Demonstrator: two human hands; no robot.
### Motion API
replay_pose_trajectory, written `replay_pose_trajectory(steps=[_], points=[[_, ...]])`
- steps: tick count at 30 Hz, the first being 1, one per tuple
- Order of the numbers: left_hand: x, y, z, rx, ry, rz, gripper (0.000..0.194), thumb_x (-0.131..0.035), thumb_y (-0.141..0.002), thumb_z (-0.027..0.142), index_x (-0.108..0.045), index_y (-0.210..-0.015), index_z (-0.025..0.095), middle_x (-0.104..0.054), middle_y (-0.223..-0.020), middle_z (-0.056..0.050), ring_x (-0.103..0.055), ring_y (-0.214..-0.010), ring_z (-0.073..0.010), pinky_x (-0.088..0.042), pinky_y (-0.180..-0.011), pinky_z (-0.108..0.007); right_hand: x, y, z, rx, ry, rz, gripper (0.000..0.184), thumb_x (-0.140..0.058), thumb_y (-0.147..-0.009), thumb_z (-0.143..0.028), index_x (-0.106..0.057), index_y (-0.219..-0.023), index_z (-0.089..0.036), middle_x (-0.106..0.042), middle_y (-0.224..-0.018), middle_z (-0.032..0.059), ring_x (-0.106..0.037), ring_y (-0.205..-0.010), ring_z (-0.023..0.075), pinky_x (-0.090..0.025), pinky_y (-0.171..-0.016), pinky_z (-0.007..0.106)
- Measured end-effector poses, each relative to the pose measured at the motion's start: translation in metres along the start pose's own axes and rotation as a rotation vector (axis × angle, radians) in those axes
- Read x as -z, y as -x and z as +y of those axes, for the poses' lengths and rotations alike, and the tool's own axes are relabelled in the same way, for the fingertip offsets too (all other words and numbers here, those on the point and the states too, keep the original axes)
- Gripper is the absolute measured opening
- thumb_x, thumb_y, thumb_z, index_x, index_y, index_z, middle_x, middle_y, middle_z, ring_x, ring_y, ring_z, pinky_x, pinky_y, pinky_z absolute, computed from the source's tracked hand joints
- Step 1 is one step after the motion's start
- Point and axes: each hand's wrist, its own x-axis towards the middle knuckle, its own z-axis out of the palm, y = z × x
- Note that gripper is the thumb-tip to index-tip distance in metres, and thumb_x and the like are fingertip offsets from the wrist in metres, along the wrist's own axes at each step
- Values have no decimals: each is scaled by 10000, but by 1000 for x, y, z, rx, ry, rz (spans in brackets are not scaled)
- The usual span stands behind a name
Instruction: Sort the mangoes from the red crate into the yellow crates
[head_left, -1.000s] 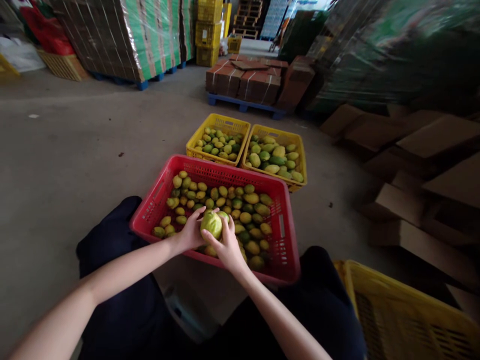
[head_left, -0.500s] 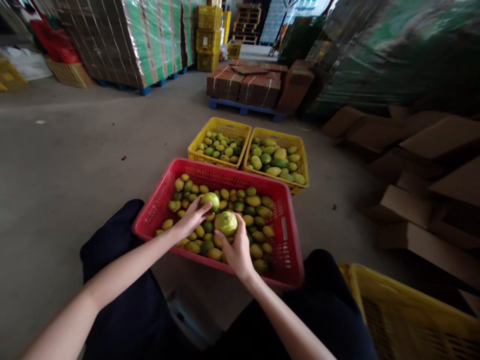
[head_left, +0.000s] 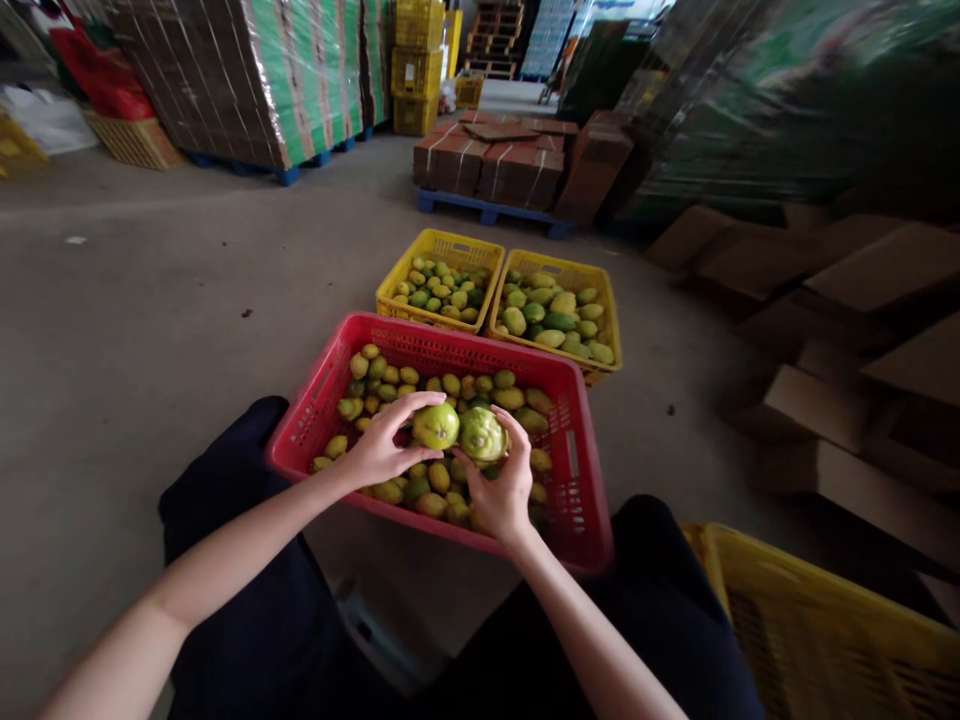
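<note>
Grey floor (head_left: 142, 330), seen from above. Two fruit-filled yellow crates (head_left: 556, 318) stand side by side near its middle. Toward the far edge lie a low blue pallet (head_left: 487, 210) and, farther left, a second blue pallet (head_left: 288, 175). A slatted basket (head_left: 135, 142) occupies the far left corner; cardboard boxes (head_left: 817, 400) line the right edge. A white scrap (head_left: 76, 240) and a dark scrap (head_left: 247, 313) lie on the left half.

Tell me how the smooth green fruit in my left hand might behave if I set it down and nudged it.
The smooth green fruit looks nearly round, so it would probably roll. Its skin shows no sag where the left hand grips it, suggesting it's fairly firm. The slight sheen hints it could be a bit slippery.
</note>
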Motion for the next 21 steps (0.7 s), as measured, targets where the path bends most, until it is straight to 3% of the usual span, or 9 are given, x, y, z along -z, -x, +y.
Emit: replay_pose_trajectory(steps=[5, 9, 11, 14, 17, 19, 21], points=[[-1, -1, 4, 31, 57, 10, 581, -766, -719, 259, -538, -1253, 247, -524, -1349, -120, -477, -1272, -266, -440, -1015, -377, 1, 0, 2, 6, -15, -9, 601, -684, -762, -210, -401, -1287, -286, -535, -1287, 109, -525, -1208, 284, -471, -964, 498], [-2, -5, 7, 204, 215, 27, 620, -823, -642, 297, -566, -1202, 224, -580, -1244, -100, -564, -1144, -239, -499, -909, -315, 2, -2, -3, -164, -134, -45, 595, -733, -720, -299, -441, -1238, -263, -573, -1241, 93, -576, -1124, 268, -493, -937, 454], [-4, -7, 5, 379, 351, 50, 622, -820, -629, 391, -583, -1172, 201, -636, -1117, -87, -632, -967, -202, -534, -781, -277, 3, -5, -6, -365, -287, -89, 537, -728, -717, -378, -476, -1173, -249, -616, -1163, 72, -620, -1023, 244, -532, -873, 415], [-9, -7, -2, 708, 557, 60, 546, -703, -703, 566, -636, -1033, 136, -690, -892, -84, -638, -688, -150, -526, -581, -239, 4, -14, -7, -815, -590, -161, 390, -650, -754, -487, -539, -1024, -230, -681, -957, 39, -664, -773, 209, -583, -645, 352], [-14, -4, -9, 989, 679, 4, 530, -539, -817, 612, -654, -866, 96, -672, -665, -82, -598, -529, -125, -497, -491, -206, 5, -23, -3, -1285, -894, -229, 354, -563, -797, -541, -592, -853, -193, -671, -685, 28, -592, -483, 153, -499, -380, 260], [-17, -4, -11, 1103, 709, -11, 545, -457, -871, 598, -651, -823, 90, -651, -586, -80, -588, -487, -115, -479, -464, -175, 7, -27, -1, -1471, -1016, -224, 372, -524, -834, -533, -605, -772, -175, -645, -581, 24, -543, -395, 123, -446, -313, 213], [-18, -4, -13, 1167, 710, -6, 562, -416, -893, 589, -654, -829, 83, -651, -568, -86, -590, -471, -111, -470, -450, -155, 7, -29, -1, -1550, -1072, -191, 354, -507, -865, -487, -604, -750, -167, -637, -536, 18, -536, -365, 114, -432, -294, 191]])
